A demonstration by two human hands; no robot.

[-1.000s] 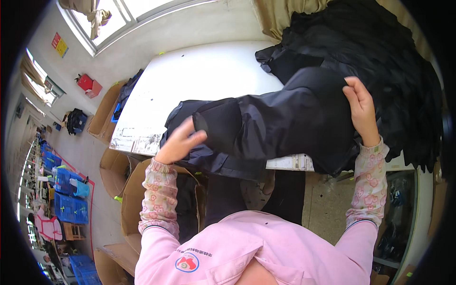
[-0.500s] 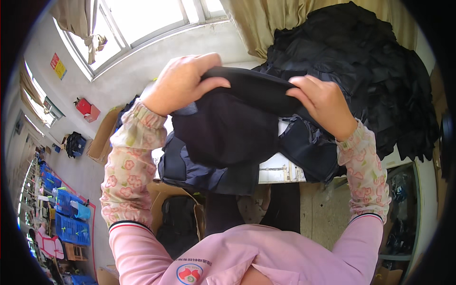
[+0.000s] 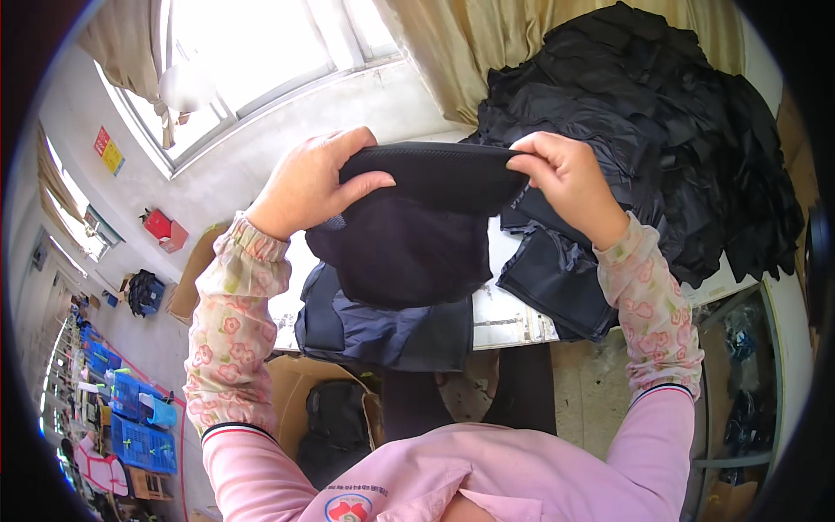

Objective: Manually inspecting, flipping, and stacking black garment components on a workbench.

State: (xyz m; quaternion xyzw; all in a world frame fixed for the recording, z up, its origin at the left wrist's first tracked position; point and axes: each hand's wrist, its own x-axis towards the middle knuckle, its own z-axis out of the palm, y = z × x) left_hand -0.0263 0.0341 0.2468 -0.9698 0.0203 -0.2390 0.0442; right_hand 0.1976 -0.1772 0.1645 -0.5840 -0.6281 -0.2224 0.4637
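Note:
A black fabric piece (image 3: 417, 252) with a thick band along its upper edge hangs between my two hands over the table. My left hand (image 3: 317, 181) pinches the band's left end between thumb and fingers. At the other end, my right hand (image 3: 570, 178) grips the band's corner the same way. The band is stretched nearly level, and the cloth below droops. Underneath it lies a dark folded garment piece (image 3: 383, 331) at the table's front edge. Another black folded piece (image 3: 557, 278) rests below my right hand. What kind of garment these are, I cannot tell.
A large heap of black fabric pieces (image 3: 644, 130) covers the table's right and back. The white table (image 3: 513, 326) shows between the pieces. Under its left front stands a cardboard box (image 3: 287, 391) with dark contents. Blue crates (image 3: 143, 444) sit on the floor far left.
The black piece's band is pulled straighter and faces me more fully. My right hand has shifted slightly left, and my left hand a little lower. Both keep their hold.

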